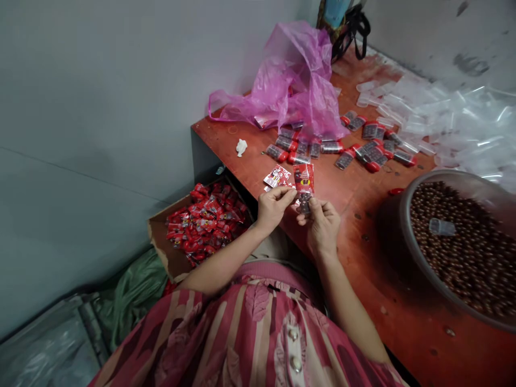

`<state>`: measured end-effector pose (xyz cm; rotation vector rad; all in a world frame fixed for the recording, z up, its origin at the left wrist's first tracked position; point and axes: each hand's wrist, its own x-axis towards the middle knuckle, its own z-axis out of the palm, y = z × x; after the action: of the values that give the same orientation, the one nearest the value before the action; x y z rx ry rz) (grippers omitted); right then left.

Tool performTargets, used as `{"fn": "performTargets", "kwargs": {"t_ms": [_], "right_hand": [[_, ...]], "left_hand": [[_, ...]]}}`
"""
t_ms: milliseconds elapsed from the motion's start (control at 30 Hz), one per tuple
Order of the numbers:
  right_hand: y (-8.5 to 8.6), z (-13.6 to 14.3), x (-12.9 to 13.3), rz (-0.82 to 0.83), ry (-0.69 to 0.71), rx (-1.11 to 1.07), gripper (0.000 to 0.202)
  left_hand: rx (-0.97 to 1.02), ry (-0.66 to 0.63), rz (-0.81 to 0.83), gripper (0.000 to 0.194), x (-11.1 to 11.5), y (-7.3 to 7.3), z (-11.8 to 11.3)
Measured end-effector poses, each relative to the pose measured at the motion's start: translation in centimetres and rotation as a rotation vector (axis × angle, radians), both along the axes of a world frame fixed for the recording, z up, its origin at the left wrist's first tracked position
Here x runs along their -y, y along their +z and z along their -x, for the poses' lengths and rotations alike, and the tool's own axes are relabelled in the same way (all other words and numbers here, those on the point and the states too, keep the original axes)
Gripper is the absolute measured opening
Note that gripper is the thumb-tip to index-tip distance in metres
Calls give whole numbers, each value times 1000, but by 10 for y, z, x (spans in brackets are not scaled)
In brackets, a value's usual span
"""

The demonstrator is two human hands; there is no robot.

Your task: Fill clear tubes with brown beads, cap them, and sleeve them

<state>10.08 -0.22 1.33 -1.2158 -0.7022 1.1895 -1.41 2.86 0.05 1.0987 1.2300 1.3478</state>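
Note:
My left hand [274,208] pinches the lower left edge of a small red printed packet [303,178] over the table's near edge. On the right, my right hand [322,223] has its thumb and fingers closed on a small clear tube of dark beads [303,203], which sits at the packet's lower end. Flat on the table just left of the packet lie more printed packets [278,176]. Beyond my hands, several filled tubes with red caps [287,143] are scattered on the red table [250,172].
A cardboard box [173,258] of red packets stands below the table at left. A large tub [407,226] of brown beads is at right, with a clear cup [442,227] in it. Behind are a pink bag [298,80] and a pile of clear tubes [455,118].

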Motion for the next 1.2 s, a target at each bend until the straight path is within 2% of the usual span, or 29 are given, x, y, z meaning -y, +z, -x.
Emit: {"fn": "performTargets", "kwargs": {"t_ms": [133, 300, 433, 767, 933, 1000, 1100, 1200], "right_hand": [[-2, -1, 0, 28, 19, -53, 28], [-1, 3, -1, 59, 23, -127, 30], [0, 6, -3, 82, 21, -149, 30], [-4, 13, -3, 106, -73, -135, 34], [-13, 16, -11, 64, -183, -153, 37], [-15, 15, -12, 37, -186, -134, 37], [-13, 12, -9, 22, -122, -68, 34], [-7, 13, -2, 35, -51, 25, 34]], "left_hand": [[-197, 9, -114, 19, -1, 5, 3], [-375, 44, -282, 17, -4, 5, 4], [-427, 44, -326, 16, -6, 5, 5], [-314, -39, -243, 10, -5, 4, 10], [-301, -157, -259, 7, 9, 2, 9], [-263, -174, -225, 7, 16, 1, 7], [-80, -62, -66, 16, 18, -3, 5], [285, -49, 117, 31, 10, -4, 3]]}}
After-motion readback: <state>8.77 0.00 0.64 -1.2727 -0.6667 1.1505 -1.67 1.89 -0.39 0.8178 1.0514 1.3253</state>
